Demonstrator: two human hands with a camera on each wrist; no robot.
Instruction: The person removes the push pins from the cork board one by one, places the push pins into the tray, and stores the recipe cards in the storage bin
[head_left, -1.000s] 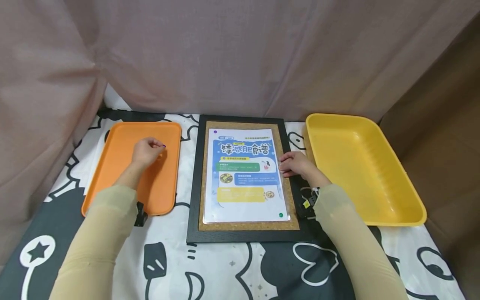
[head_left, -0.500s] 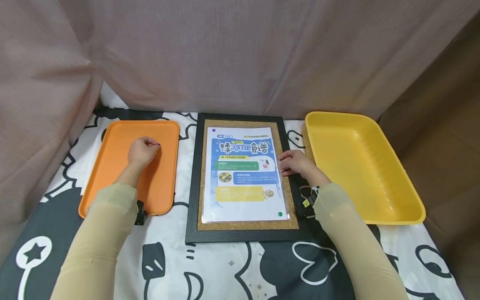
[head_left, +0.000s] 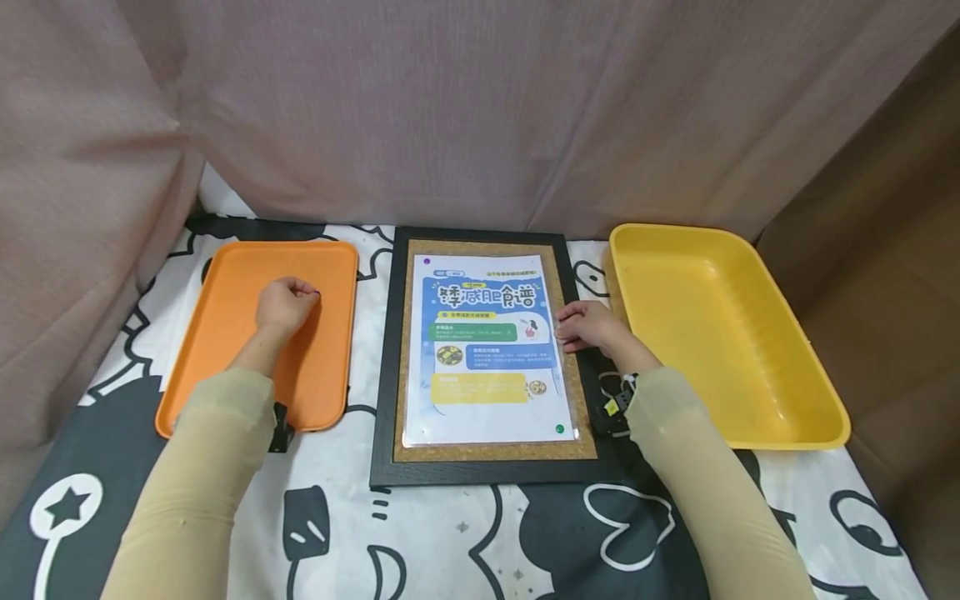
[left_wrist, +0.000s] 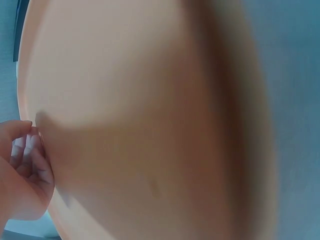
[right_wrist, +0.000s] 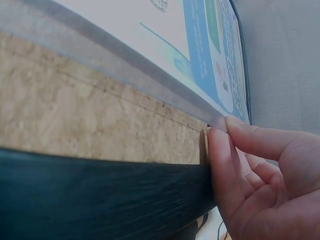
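Two plastic trays flank a black-framed cork board [head_left: 577, 333]: deep yellow rectangular tray [head_left: 750, 400] on the right, flat orange rectangular tray [head_left: 225, 333] on the left, all on a black & white cartoon-print cloth [head_left: 450, 542]. Laminated blue-and-white printed sheet [head_left: 487, 400] lies on the cork, w/ right hand [head_left: 592, 327] pinching its right edge betw. thumb & fingertips [right_wrist: 235, 125]. Left hand [head_left: 285, 302] rests on the orange tray, fingers curled, pinching a tiny dark pin [head_left: 318, 293].
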